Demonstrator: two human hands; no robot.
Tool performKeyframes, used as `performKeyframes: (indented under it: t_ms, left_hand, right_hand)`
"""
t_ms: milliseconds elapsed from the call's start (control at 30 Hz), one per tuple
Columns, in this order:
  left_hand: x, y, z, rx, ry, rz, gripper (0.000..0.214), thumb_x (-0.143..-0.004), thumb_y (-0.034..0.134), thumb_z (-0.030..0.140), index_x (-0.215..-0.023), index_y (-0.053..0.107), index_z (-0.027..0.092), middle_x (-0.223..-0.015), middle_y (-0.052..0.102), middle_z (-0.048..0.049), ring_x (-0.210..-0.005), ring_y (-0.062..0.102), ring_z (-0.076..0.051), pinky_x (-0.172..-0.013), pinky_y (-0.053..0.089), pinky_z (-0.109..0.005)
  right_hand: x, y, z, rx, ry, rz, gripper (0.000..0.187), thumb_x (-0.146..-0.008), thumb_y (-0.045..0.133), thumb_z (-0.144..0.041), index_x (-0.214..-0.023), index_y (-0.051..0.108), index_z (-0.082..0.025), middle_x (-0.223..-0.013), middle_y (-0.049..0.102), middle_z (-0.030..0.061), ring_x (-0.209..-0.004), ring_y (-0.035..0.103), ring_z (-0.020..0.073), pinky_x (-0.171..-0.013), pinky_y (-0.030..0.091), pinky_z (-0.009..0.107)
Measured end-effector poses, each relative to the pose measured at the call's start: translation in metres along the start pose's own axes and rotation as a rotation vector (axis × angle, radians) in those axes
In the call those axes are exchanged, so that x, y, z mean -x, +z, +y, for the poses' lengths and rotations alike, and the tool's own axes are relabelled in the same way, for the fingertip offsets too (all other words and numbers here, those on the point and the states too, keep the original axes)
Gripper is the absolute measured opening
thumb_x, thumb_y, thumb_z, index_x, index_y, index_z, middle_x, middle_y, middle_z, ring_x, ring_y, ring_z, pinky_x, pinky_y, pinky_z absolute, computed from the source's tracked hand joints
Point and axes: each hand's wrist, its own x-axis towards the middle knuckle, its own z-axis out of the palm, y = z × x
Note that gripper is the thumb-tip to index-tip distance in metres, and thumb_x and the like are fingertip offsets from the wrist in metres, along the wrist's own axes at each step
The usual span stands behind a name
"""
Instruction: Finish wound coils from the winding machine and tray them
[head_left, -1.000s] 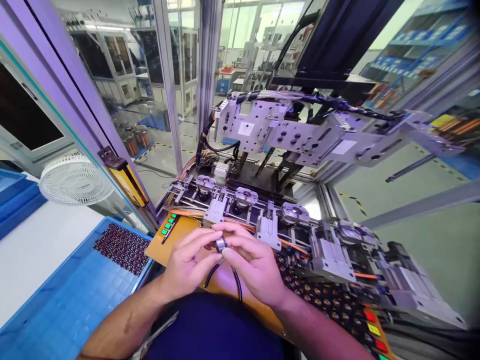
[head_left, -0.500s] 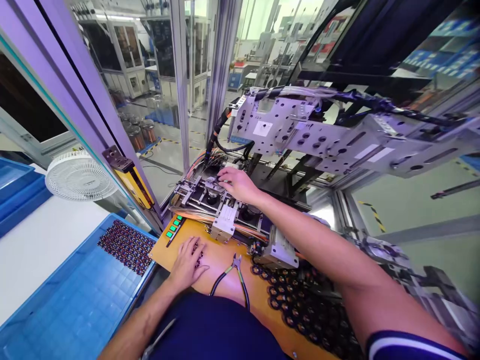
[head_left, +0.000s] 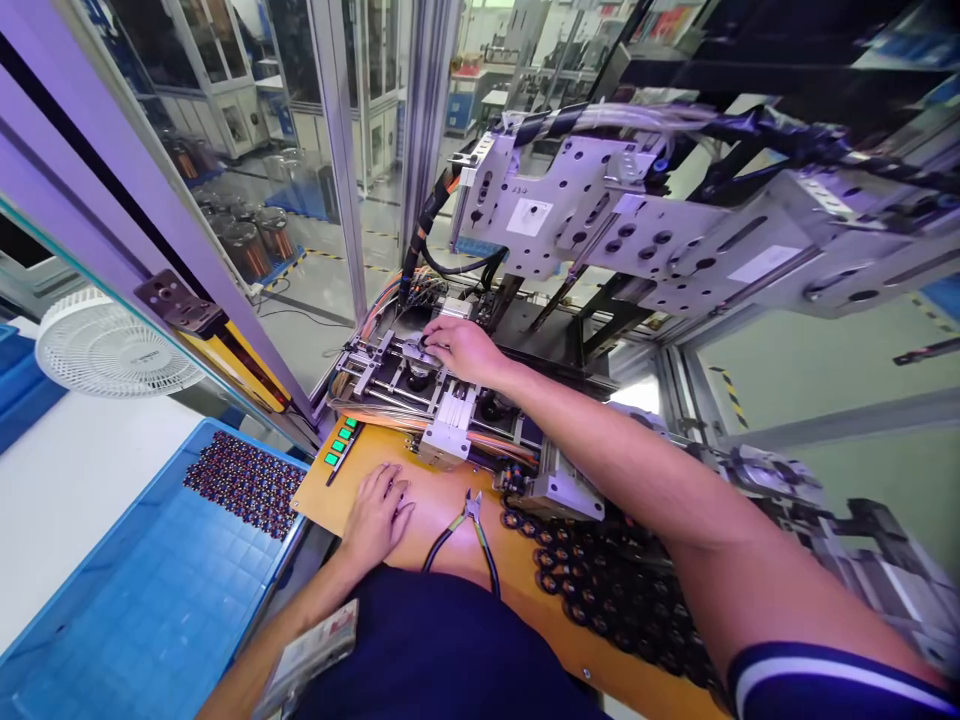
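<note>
My right hand [head_left: 466,350] reaches over the metal fixture [head_left: 412,352] of the machine, fingers pinched together at a small dark part [head_left: 423,343] whose kind I cannot make out. Its fingertips are close above the fixture's clamp. My left hand [head_left: 375,515] lies palm down on the orange board [head_left: 439,492], fingers stretched out and slightly bent, largely hiding what is under them. To its right, diagonal cutters [head_left: 472,508] with black and yellow handles rest on the board, jaws and handles spread.
Many round black ring parts [head_left: 570,570] lie on the board's right side, beneath my right arm. A blue tray [head_left: 135,570] at left holds rows of small round parts [head_left: 244,480]. Green buttons [head_left: 340,447] sit at the board's left corner. A metal plate assembly [head_left: 600,220] overhangs the fixture.
The head view has tilted down and shifted. My right hand stays at the fixture, fingers pinched. The left hand has closed up over the small ring parts that showed beside its fingers before.
</note>
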Motion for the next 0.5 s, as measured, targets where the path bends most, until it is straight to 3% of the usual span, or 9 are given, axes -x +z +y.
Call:
performKeyframes:
  t_ms: [500]
  left_hand:
    - [-0.004, -0.003, 0.003, 0.017, -0.002, 0.014, 0.027, -0.091, 0.056, 0.027, -0.116, 0.061, 0.019, -0.133, 0.058, -0.0152, -0.128, 0.051, -0.032, -0.104, 0.047, -0.053]
  right_hand:
    - [-0.007, -0.006, -0.016, 0.187, 0.058, -0.14, 0.022, -0.091, 0.051, -0.014, -0.09, 0.072, -0.009, -0.108, 0.067, 0.0131, -0.096, 0.06, 0.0213, -0.081, 0.047, 0.031]
